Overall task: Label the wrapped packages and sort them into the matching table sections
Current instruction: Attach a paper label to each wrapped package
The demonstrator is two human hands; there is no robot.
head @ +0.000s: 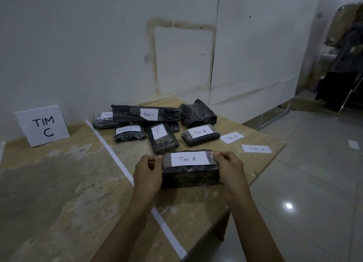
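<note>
The left hand (148,171) and right hand (230,169) grip the 2 ends of a black package (190,175) bearing a "Tim A" label (189,159). It is low over the wooden table (59,183), right of a white tape strip (117,155). Behind lie more wrapped bundles, among them a long "Tim C" parcel (146,114) and a "Tim B" parcel (200,137). 2 loose slips, "Tim B" (232,138) and "Tim A" (256,149), lie at the right. A "TIM C" sign (42,125) stands left of the strip.

Your wooden table (59,183) is split by a white tape strip (125,169) running from far left to near right. Left of it stands a TIM C sign (42,126). Right of it, black wrapped packages (146,114) cluster at the far end: several marked Tim C, a Tim B package (200,137) and an unlabelled package (198,113). The Tim A package (190,169) lies nearest you. A loose Tim B label (232,138) and a loose Tim A label (256,149) lie near the right edge.
</note>
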